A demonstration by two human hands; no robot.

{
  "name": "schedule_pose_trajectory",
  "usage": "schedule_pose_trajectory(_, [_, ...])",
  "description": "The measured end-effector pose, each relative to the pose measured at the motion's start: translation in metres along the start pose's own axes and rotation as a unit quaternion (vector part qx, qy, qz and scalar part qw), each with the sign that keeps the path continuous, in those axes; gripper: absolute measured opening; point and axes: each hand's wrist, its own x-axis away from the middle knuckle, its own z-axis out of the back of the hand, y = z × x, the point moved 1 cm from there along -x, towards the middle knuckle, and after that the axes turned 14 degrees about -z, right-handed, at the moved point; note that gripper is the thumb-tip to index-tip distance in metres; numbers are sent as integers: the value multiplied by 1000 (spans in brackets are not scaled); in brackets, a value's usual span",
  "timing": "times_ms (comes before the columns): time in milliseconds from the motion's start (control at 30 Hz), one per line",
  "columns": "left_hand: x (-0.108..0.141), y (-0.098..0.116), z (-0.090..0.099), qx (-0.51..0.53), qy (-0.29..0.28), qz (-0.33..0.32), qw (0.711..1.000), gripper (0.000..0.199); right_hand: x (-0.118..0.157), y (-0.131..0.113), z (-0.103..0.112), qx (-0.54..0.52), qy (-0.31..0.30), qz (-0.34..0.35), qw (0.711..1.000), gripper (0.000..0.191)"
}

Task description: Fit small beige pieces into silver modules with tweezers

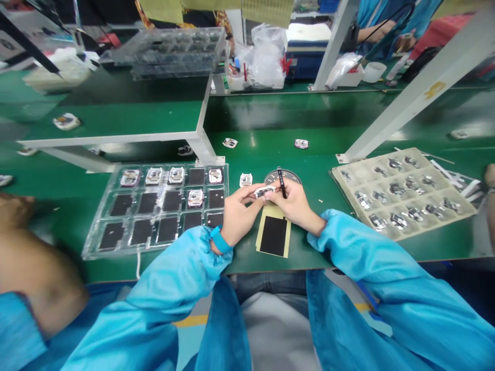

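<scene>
My left hand [242,212] and my right hand [297,205] are closed around a small white-rimmed watch case [264,192], with metal parts showing inside. It is held between the fingertips of both hands. Black tweezers [281,181] with pale lettering stick up from my right hand; their tips are hidden. Below the hands, a black sheet [273,235] lies on yellow backing paper [260,238]. Just behind them sits a round metal disc with a perforated top [292,176], partly covered. Another white watch case [245,179] rests on the green bench beside my left hand.
At left, a clear tray [93,242] holds several watch cases and dark inserts. A cream tray [469,208] of small metal parts lies at right. White shelf legs [204,147] and a slanted post [406,82] rise nearby. A co-worker's arm [34,257] is at far left.
</scene>
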Motion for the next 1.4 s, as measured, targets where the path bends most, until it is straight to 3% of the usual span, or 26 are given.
schedule_pose_trajectory(133, [-3, -4, 2, 19, -14, 39, 999, 38, 0, -3, 6, 73, -5, 41, 996, 30])
schedule_pose_trajectory(300, [-6, -2, 2, 38, -29, 63, 997, 41, 3, -16, 18, 179, 59, 152, 970, 23])
schedule_pose_trajectory(433, [-5, -2, 3, 37, -43, 68, 996, 38, 6, -23, 23, 227, 44, 215, 949, 12])
schedule_pose_trajectory(600, [-5, 0, 3, 41, -59, 70, 995, 35, 5, -20, 24, 238, 34, 266, 933, 13])
schedule_pose_trajectory(733, [-4, 3, 1, 14, -55, 54, 997, 33, 5, -19, 22, 234, 56, 256, 936, 7])
schedule_pose_trajectory(867, [-3, 2, -1, 9, -46, 49, 998, 32, 7, -19, 20, 206, 76, 157, 963, 8])
schedule_pose_trajectory(1000, [-2, 3, 0, -44, -52, -5, 998, 28, 9, -18, 22, 179, 74, 92, 977, 5])
schedule_pose_trajectory(1100, [-2, 7, 0, -107, -53, -66, 991, 26, 10, -21, 25, 192, 92, 136, 968, 6])
schedule_pose_trajectory(1200, [-1, 9, 1, -144, -61, -113, 981, 26, 11, -24, 25, 219, 49, 220, 949, 4])
schedule_pose_trajectory(1400, [-1, 7, 1, -159, -67, -113, 979, 26, 8, -18, 28, 262, -10, 270, 927, 8])
